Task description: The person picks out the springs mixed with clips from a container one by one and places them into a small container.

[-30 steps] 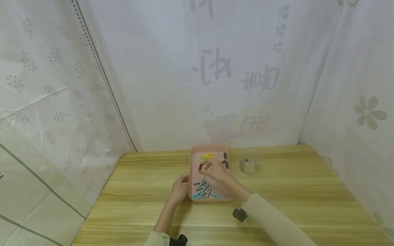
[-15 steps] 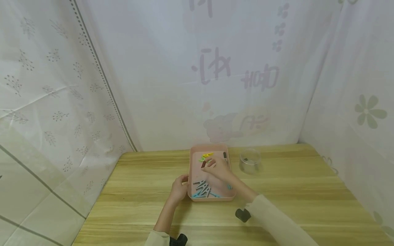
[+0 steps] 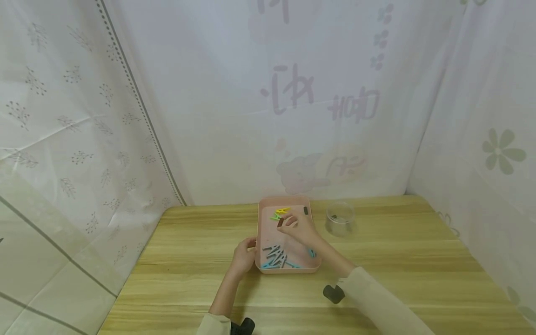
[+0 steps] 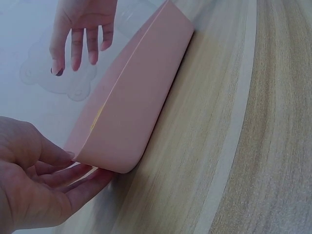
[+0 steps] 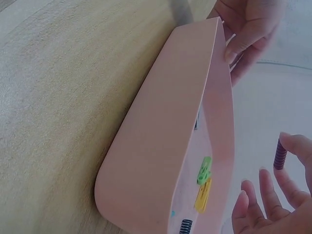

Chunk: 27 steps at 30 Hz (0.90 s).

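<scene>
My right hand (image 3: 299, 229) is over the pink tray (image 3: 289, 271). Between its thumb and index finger it pinches a dark reddish-brown coil spring (image 5: 280, 156), held above the tray floor with the other fingers spread. On the tray's left side, my left hand (image 3: 244, 256) grips the wall, thumb at the rim and fingers outside. Inside the tray, a yellow clothespin (image 3: 282, 211) and a green clothespin (image 5: 204, 170) touch each other near the far end. Several blue and grey clothespins (image 3: 274, 258) are heaped at the near end. A black spring (image 5: 185, 226) lies inside too.
To the tray's right stands a round clear container (image 3: 340, 219) with a small dark item in it. The wooden table (image 3: 188, 242) meets a pale printed curtain (image 3: 226, 153) at its back edge.
My right hand has lifted slightly and shifted right, carrying the pinched spring with it. The left hand keeps its grip on the tray, which looks unmoved.
</scene>
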{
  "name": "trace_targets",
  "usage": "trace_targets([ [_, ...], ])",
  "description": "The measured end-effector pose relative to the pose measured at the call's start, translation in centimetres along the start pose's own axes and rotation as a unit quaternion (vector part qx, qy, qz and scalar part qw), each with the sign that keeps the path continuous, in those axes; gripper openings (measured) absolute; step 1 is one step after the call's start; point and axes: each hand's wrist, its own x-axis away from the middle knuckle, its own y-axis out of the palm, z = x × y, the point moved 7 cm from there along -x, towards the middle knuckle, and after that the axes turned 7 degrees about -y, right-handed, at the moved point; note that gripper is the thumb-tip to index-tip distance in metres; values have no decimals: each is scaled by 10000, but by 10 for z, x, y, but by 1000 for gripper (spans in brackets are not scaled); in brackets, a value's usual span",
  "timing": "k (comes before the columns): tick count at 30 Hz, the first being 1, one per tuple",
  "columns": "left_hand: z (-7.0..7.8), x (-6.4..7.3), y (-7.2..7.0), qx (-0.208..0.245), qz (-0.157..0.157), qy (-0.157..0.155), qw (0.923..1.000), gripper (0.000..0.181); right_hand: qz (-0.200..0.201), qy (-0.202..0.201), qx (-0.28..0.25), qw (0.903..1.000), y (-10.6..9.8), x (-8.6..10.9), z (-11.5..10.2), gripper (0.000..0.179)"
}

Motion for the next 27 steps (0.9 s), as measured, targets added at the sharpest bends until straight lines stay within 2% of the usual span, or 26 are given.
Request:
trace_targets([
  [16, -1, 1, 0, -68, -33, -120, 9999, 38, 154, 157, 143, 9997, -10, 7, 4, 39],
  [27, 0, 3, 0, 68, -63, -45, 9999, 38, 238, 196, 36, 9995, -20, 12, 9, 37],
])
